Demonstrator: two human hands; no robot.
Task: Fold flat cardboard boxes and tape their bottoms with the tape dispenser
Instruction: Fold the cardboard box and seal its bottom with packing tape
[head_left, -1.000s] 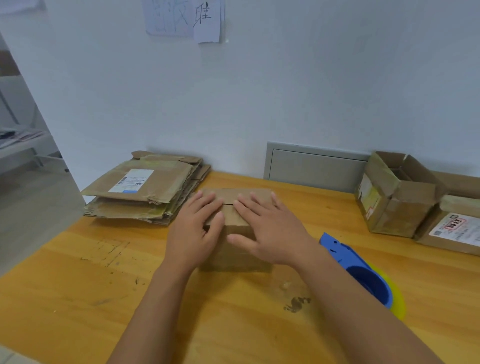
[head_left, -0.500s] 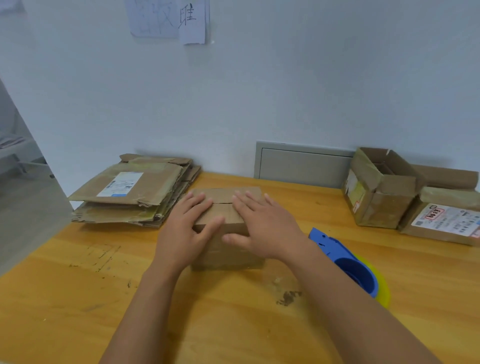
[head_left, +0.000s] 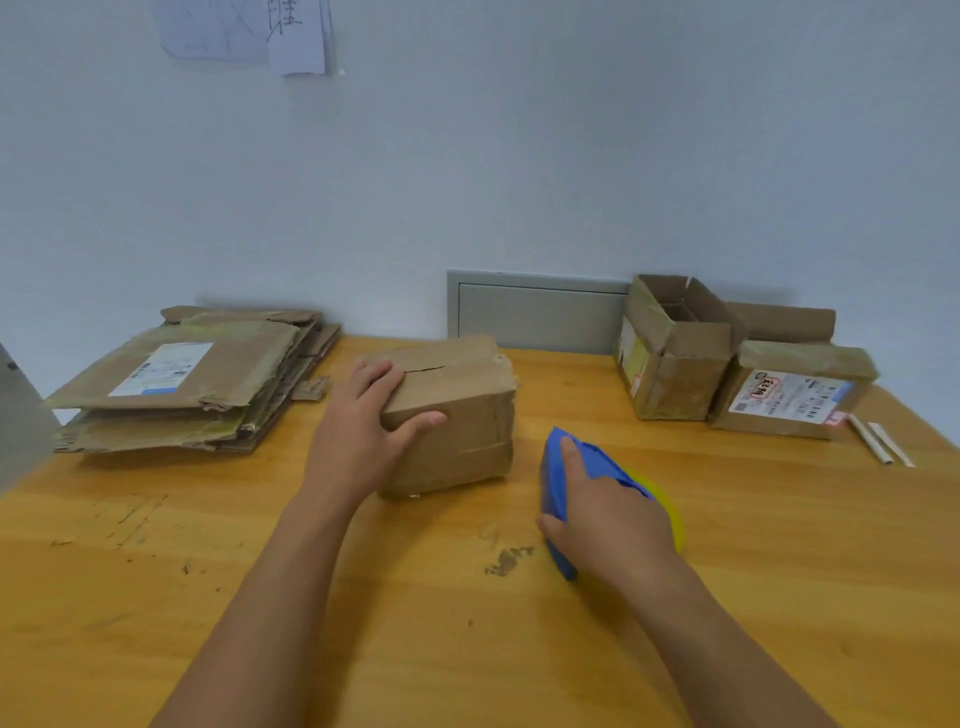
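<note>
Brown folded cardboard box (head_left: 457, 415) is stood bottom-up near the middle of the yellow wooden table (head_left: 363, 623), slightly twd the far edge. Bottom flaps are closed, seam slit visible across the top face; no fresh tape is seen on it.

Change vs 0.5 s ago: both palms were pressed flat on the flaps then. Now only the left hand (head_left: 358, 436) is kept on the box, fingers laid over the top's left part, thumb hooked on the near face, so flaps are pinned by one hand. Right hand (head_left: 608, 514) has been taken off and dropped onto the blue plastic tape dispenser w/ yellow roll (head_left: 558, 467), lying just right of the box, nearer the front edge. Fingers are draped over the dispenser body, thumb at its near-left side; grip looks half-closed, dispenser not yet lifted off the table afaict.

Meaning: fold step judged done for this box, taping step is being started. Next move prob. needs the dispenser brought to one end of the seam while flaps are kept down by the left hand; flaps may spring if pressure is eased.

Stack of flat brown cardboard sheets (head_left: 192, 384) is left at the far-left corner as remaining stock. Two assembled brown boxes (head_left: 675, 353) (head_left: 795, 395) are parked along the far-right edge.
</note>
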